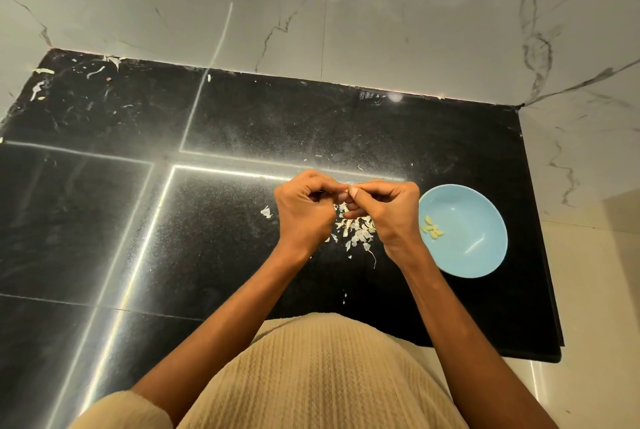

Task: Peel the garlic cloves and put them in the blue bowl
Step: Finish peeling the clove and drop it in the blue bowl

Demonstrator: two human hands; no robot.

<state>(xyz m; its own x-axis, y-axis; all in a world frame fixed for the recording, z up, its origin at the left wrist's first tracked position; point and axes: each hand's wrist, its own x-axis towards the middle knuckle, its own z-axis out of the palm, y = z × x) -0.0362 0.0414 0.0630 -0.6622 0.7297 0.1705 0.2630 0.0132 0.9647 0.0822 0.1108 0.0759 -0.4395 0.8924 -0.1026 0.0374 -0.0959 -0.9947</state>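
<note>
Both hands meet over the black counter, just left of the blue bowl (474, 255). My left hand (303, 210) and my right hand (388, 210) have their fingers curled and pinch a small garlic clove (349, 190) between the fingertips; only a sliver of it shows. Several peeled yellowish cloves (432, 227) lie inside the bowl near its left side. A heap of white garlic skins (356, 229) lies on the counter beneath my hands.
The black stone counter (173, 220) meets a marble wall at the back and ends just right of the bowl. Stray skin bits (266, 212) lie left of my hands, with more scraps (41, 82) in the far left corner.
</note>
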